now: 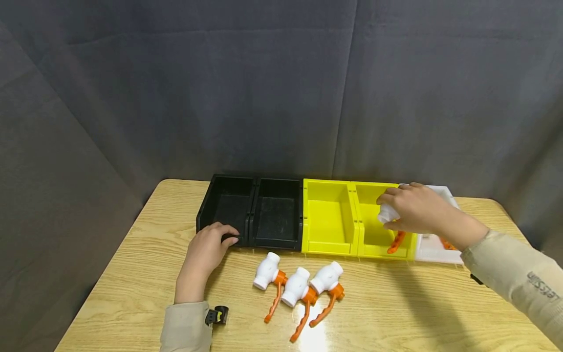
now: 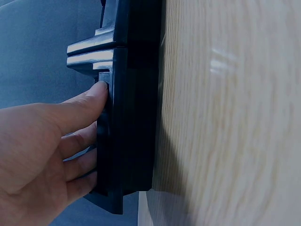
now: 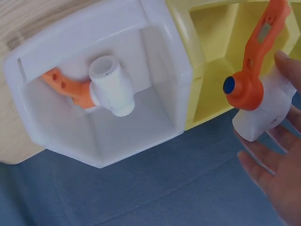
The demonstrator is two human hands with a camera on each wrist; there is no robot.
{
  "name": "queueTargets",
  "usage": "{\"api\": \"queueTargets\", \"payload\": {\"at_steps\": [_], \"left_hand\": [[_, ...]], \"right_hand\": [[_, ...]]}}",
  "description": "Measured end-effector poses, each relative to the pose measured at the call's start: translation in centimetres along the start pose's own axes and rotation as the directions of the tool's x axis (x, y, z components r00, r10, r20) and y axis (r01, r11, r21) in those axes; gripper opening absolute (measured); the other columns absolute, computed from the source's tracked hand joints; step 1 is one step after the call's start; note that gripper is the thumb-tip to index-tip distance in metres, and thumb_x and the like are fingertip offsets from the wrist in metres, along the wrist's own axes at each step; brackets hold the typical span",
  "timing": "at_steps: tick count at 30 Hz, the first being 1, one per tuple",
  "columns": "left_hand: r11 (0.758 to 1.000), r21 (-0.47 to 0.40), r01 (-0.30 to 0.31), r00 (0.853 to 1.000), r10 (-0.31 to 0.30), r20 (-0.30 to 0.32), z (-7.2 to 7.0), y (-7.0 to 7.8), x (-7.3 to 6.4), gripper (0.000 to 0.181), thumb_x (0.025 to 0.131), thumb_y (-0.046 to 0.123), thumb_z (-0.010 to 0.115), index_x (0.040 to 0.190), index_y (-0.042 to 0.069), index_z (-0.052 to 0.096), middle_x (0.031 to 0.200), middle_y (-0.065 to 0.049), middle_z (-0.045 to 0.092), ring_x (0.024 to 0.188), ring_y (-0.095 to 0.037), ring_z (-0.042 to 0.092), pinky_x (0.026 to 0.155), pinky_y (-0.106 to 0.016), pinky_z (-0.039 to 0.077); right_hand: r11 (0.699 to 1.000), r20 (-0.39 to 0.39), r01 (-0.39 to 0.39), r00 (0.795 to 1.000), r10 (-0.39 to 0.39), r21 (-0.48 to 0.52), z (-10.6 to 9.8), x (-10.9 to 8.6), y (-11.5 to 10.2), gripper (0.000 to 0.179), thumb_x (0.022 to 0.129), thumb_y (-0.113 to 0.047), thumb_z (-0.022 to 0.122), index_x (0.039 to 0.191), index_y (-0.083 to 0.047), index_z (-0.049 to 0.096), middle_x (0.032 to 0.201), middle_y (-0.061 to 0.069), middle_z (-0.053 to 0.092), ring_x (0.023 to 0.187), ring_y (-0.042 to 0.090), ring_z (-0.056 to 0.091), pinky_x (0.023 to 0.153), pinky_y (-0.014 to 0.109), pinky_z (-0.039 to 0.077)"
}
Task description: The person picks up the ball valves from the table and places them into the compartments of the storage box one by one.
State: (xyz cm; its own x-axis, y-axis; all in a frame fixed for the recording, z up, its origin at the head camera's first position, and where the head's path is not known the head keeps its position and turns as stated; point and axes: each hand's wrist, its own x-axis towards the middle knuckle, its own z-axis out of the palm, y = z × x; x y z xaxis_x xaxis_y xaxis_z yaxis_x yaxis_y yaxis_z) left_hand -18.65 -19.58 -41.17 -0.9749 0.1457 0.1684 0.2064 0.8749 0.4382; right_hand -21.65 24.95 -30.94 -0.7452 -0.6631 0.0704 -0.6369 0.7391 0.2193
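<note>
My right hand (image 1: 415, 208) holds a white ball valve (image 3: 268, 101) with an orange lever handle above the right-hand yellow bin (image 1: 367, 234). Its thumb and fingers are round the white body, and in the right wrist view the handle points up with a blue dot on its hub. My left hand (image 1: 208, 252) grips the front lip of the leftmost black bin (image 2: 117, 136), thumb on the lip and fingers behind it. Another ball valve (image 3: 113, 87) lies in the white bin (image 3: 164, 61). Three valves (image 1: 296, 287) lie on the table before the bins.
The bins stand side by side along the back of the wooden table (image 1: 132, 283): a second black bin (image 1: 278, 215), the left yellow bin (image 1: 327, 215), then the others. A grey curtain (image 1: 272, 98) hangs behind them.
</note>
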Motion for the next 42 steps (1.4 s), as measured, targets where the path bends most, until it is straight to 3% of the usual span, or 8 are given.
{"api": "queueTargets", "payload": {"at_steps": [4,10,20,34,42], "left_hand": [[1.000,0.000,0.003,1.000,-0.003,0.002,0.0,0.1,0.0,0.016,0.092,0.018,0.072,0.107,0.014,0.075,0.107,-0.008,0.068,0.104,-0.034,0.064,0.088,-0.051,0.052],[1.000,-0.003,0.011,1.000,-0.011,0.004,0.0,0.2,0.0,0.015,0.092,0.018,0.072,0.106,0.014,0.075,0.107,-0.009,0.068,0.104,-0.034,0.064,0.088,-0.052,0.051],[1.000,-0.001,0.022,1.000,-0.022,0.016,0.0,0.2,0.0,0.016,0.092,0.018,0.072,0.107,0.014,0.075,0.108,-0.009,0.068,0.105,-0.034,0.063,0.089,-0.052,0.051],[1.000,-0.006,0.016,1.000,-0.016,0.008,0.2,-0.1,0.2,0.016,0.092,0.019,0.072,0.107,0.014,0.075,0.109,-0.008,0.068,0.105,-0.034,0.064,0.089,-0.052,0.051],[1.000,-0.005,0.023,1.000,-0.023,0.005,0.3,-0.3,0.3,0.015,0.091,0.018,0.073,0.106,0.015,0.075,0.107,-0.007,0.068,0.105,-0.034,0.064,0.089,-0.052,0.051]], "right_hand": [[1.000,-0.012,0.007,1.000,-0.007,-0.017,0.4,0.7,0.6,0.046,0.069,-0.032,0.089,0.105,-0.008,0.071,0.104,0.006,0.069,0.088,0.030,0.066,0.080,0.049,0.055],[0.999,0.051,-0.003,0.999,0.005,-0.044,1.0,2.0,0.7,0.047,0.070,-0.030,0.089,0.108,-0.008,0.071,0.106,0.008,0.068,0.091,0.031,0.064,0.084,0.051,0.054],[0.993,0.082,0.049,0.996,-0.040,-0.110,2.6,3.4,0.5,0.045,0.068,-0.026,0.091,0.103,-0.007,0.070,0.098,0.007,0.066,0.085,0.030,0.061,0.077,0.046,0.054],[0.994,0.141,0.023,0.990,-0.007,-0.108,4.7,3.8,-0.3,0.039,0.067,-0.015,0.091,0.099,-0.008,0.071,0.091,0.007,0.062,0.085,0.030,0.061,0.082,0.047,0.055],[0.989,0.122,0.044,0.992,-0.027,-0.144,5.9,3.8,-0.4,0.042,0.064,-0.017,0.093,0.097,-0.008,0.070,0.089,0.005,0.060,0.082,0.028,0.058,0.075,0.044,0.053]]}}
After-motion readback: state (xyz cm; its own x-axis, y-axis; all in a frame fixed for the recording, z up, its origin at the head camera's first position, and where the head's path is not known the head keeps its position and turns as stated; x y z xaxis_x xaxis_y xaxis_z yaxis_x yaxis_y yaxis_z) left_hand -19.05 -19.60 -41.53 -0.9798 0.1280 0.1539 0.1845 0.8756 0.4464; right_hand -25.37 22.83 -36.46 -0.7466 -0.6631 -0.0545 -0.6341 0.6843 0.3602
